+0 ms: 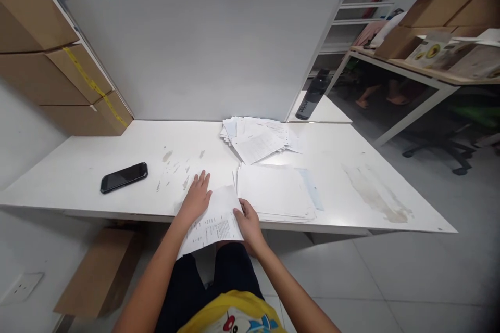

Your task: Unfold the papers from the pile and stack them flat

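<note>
A printed sheet of paper [216, 226] hangs partly over the front edge of the white table, its upper part lying on the tabletop. My right hand [248, 221] pinches its right edge between thumb and fingers. On the sheet's upper left, my left hand [198, 195] lies flat with the fingers stretched out. Just right of the sheet is a neat stack of white paper [273, 192], with a bluish sheet [310, 187] showing at its right side. Behind it spreads a loose, fanned pile of printed papers [260, 140].
A black phone [124, 177] lies on the left of the table [332, 166]. A whiteboard [203, 57] stands along the back, with a dark bottle [312, 94] by its right end. Cardboard boxes [82, 83] are stacked at the left. A person's feet [363, 104] show under another desk.
</note>
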A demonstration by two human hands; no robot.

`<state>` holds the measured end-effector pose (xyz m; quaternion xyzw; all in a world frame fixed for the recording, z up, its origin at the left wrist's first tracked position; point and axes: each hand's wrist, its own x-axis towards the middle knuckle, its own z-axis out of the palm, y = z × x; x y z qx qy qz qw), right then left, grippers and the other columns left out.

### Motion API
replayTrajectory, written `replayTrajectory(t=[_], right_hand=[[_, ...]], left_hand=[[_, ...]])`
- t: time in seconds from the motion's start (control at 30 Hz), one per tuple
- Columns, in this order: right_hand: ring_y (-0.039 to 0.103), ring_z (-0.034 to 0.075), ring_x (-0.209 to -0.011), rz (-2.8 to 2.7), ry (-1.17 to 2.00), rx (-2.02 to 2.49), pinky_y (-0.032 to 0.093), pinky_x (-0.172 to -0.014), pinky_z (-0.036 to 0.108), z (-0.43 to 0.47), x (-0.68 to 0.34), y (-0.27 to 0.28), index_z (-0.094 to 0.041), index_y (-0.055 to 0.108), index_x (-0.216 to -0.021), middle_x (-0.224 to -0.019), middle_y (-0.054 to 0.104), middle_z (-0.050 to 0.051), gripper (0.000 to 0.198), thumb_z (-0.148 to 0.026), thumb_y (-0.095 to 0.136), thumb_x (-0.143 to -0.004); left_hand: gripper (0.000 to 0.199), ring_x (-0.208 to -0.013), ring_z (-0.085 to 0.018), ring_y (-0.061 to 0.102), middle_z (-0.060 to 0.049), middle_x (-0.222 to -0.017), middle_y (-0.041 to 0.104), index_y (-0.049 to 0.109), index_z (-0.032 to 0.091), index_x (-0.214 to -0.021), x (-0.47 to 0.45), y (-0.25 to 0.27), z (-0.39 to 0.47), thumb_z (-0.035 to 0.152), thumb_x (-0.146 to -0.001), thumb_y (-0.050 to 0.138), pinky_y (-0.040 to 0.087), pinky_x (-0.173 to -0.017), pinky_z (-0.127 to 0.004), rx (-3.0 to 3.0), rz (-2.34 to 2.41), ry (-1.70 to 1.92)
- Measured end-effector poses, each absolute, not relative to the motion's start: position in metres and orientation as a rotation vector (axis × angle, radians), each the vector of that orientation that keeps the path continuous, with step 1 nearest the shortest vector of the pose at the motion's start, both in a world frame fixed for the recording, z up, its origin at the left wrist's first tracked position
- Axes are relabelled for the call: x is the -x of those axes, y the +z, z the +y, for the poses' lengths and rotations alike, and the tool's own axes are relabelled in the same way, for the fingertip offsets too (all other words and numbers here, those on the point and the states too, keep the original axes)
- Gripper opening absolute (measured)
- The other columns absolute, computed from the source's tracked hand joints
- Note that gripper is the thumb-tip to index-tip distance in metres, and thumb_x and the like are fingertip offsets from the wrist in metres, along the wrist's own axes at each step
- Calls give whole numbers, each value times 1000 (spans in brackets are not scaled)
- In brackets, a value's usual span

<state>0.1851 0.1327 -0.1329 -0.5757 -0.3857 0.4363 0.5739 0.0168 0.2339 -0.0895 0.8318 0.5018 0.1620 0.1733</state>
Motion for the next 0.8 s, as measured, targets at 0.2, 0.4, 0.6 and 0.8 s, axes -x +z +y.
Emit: replayTrajectory(t=[0.2, 0.4, 0.6, 0.8], right_hand=[[64, 24, -94, -925, 1084, 1368, 50, -81, 37, 133, -190, -128, -19, 62, -101, -102, 70, 8, 29, -33, 54, -77], [64, 24, -94, -899, 1095, 1360, 51, -80, 36, 134, -192, -130, -19, 62, -102, -105, 70, 9, 30, -33, 56, -76], [65, 25, -95, -885, 1130, 1365, 51, -80, 38, 135, -193, -135, -19, 60, -103, -106, 70, 9, 32, -32, 56, -74], [66, 25, -90, -776, 1146, 1376, 53, -74, 37, 137, -192, -134, -18, 55, -108, -102, 71, 10, 41, -32, 59, -70]], left_hand=[[59, -122, -32, 54, -13, -159, 15, 25, 20, -149, -20, -95, 225, 13, -91, 29, 50, -90, -42, -2377, 1565, 478], [64, -139, -32, 34, -14, -157, 20, 31, 16, -147, -31, -98, 214, 2, -84, 30, 40, -104, -48, -2382, 1606, 555], [53, -111, -35, 61, -16, -158, 17, 32, 17, -147, -30, -79, 221, 26, -95, 31, 52, -80, -42, -2174, 1688, 468], [62, -112, -38, 60, -20, -159, -2, 18, 16, -151, -29, -74, 221, 37, -95, 36, 51, -68, -37, -2138, 1671, 308]])
